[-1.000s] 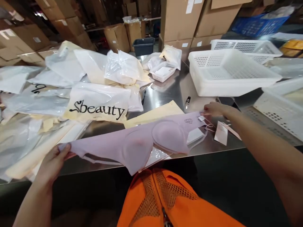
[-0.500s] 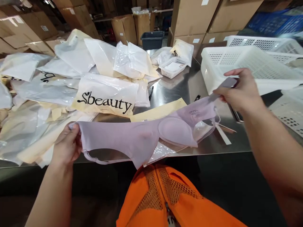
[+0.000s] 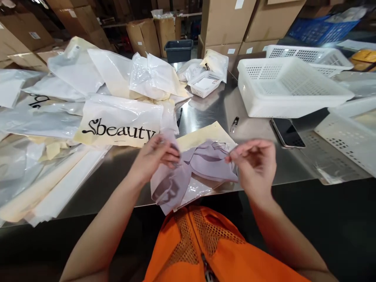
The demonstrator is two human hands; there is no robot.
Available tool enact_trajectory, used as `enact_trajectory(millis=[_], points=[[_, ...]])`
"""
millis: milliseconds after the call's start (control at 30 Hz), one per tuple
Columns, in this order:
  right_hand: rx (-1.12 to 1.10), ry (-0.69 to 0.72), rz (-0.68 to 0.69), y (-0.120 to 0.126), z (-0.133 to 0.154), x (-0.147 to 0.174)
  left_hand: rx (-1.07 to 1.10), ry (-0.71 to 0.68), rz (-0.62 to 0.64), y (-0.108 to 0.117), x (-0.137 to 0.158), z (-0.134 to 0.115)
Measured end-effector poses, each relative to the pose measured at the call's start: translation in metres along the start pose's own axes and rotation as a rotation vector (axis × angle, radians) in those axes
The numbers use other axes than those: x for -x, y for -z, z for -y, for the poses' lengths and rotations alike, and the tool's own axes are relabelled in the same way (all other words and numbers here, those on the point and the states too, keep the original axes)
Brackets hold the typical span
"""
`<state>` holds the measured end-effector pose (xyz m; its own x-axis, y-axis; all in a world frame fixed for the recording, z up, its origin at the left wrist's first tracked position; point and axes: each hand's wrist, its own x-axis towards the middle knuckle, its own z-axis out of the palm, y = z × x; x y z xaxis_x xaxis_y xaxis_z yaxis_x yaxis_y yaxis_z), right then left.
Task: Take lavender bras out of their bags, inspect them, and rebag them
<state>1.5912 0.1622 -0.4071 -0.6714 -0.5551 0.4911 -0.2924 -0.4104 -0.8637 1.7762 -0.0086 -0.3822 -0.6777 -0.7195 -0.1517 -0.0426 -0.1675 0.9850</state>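
Note:
A lilac bra [image 3: 210, 166] lies bunched over the front edge of the steel table, its cups partly folded. My left hand [image 3: 155, 156] is closed on one end of its band, at the left of the cups. At the other side my right hand [image 3: 255, 166] pinches the bra's right end between thumb and fingers; the exact part it grips is blurred. Beneath the bra are a clear plastic bag [image 3: 199, 187] and a cream-coloured sheet or bag [image 3: 202, 135], both partly covered.
Several white and cream packages, one printed "Sbeauty" [image 3: 120, 123], pile up at the left. A pen [image 3: 179, 116], nail clippers [image 3: 234, 124] and a phone [image 3: 288, 133] lie on the table [image 3: 205, 113]. White baskets [image 3: 289, 84] stand at the right, cardboard boxes [image 3: 227, 23] behind.
Both hands have come inward, and the bra, stretched wide between them before, is now gathered in the middle. The view has shifted slightly right.

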Motion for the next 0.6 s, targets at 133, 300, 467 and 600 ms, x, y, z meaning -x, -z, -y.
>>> enact_trajectory(millis=[133, 300, 467, 600], points=[[0.386, 0.148, 0.170, 0.007, -0.031, 0.052, -0.255, 0.032, 0.260, -0.014, -0.023, 0.020], [0.638, 0.442, 0.556, 0.005, -0.043, 0.067, -0.467, -0.051, 0.021, 0.003, -0.020, 0.035], [0.916, 0.150, 0.463, -0.003, -0.040, 0.009, -1.110, -0.326, -0.022, -0.013, 0.006, 0.056], [1.219, -0.089, 0.736, -0.020, -0.065, -0.043, -1.443, -0.262, 0.135, -0.054, 0.004, 0.075]])
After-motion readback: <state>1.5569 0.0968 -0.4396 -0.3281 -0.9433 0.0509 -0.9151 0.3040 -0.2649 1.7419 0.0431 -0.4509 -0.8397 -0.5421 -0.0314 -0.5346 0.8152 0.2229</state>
